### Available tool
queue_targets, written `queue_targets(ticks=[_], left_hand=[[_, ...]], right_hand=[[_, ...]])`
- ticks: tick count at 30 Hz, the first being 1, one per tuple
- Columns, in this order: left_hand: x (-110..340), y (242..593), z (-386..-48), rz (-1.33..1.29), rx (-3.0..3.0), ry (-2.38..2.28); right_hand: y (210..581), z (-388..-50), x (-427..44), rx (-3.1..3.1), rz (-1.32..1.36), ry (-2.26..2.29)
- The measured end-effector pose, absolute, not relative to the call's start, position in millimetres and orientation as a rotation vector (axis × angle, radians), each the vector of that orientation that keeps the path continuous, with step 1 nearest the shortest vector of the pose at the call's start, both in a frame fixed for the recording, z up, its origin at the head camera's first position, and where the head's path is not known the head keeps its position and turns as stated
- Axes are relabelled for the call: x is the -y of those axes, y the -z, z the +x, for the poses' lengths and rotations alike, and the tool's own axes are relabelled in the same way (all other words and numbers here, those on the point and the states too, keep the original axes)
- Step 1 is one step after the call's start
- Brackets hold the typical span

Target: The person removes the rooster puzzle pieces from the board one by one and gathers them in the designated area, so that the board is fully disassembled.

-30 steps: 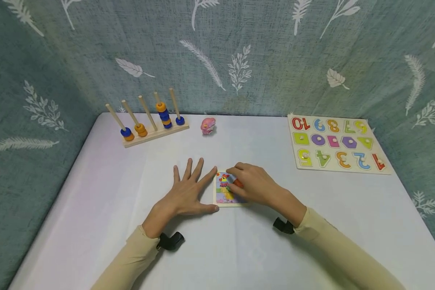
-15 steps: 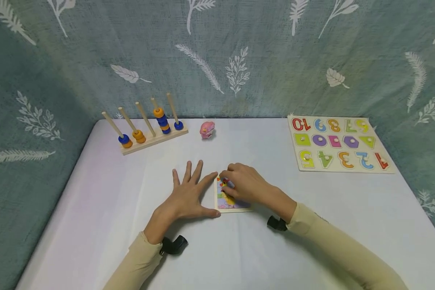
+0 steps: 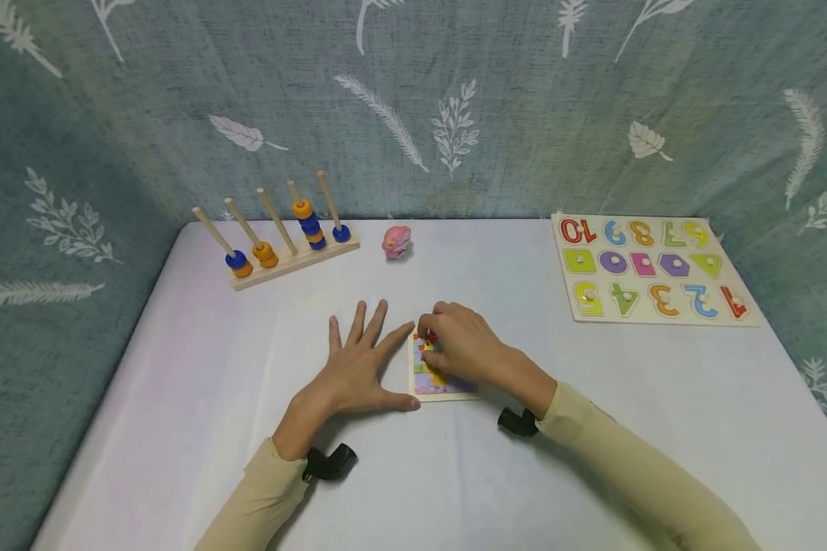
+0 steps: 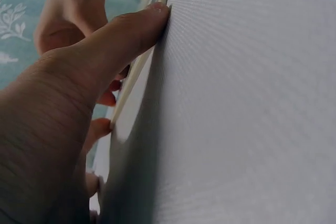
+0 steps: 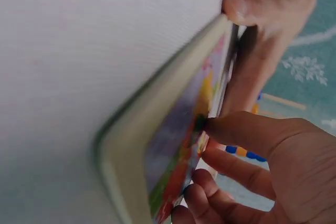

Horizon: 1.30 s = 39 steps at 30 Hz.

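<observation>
A small square picture puzzle (image 3: 446, 396) with a pale wooden border and a bright hen picture lies on the white table. My left hand (image 3: 348, 373) spreads flat at its left side, with thumb and index tips at the border. The left wrist view shows that thumb against the board's edge. Over the picture, my right hand (image 3: 469, 344) bends down, covering much of its right and upper part. The right thumb and fingertips (image 5: 215, 153) touch the picture surface in the right wrist view. Whether they pinch a loose piece is hidden.
A wooden peg stacker (image 3: 296, 266) with blue and orange rings stands at the back left. Right of it sits a small pink toy (image 3: 396, 242). A number and shape board (image 3: 655, 315) lies at the back right, near the patterned cloth wall (image 3: 524, 115).
My right hand has shifted left across the puzzle, and its fingertips now sit around the hen's head. The left hand keeps its place at the border. The camera view has shifted slightly.
</observation>
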<state>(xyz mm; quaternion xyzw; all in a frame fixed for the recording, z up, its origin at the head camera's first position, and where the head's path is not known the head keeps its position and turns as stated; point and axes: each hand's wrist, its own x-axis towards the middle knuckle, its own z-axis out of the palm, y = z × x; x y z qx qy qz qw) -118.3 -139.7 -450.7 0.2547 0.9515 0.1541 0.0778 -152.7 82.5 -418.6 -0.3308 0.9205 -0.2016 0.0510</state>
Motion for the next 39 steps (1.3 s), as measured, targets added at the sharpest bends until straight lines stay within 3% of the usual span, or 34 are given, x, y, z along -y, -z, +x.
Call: queue_targets(ticks=[39], left_hand=[[141, 455, -114, 0.857, -2.866, -0.315]], right_hand=[[414, -148, -71, -2.8, -0.936, 0.603]])
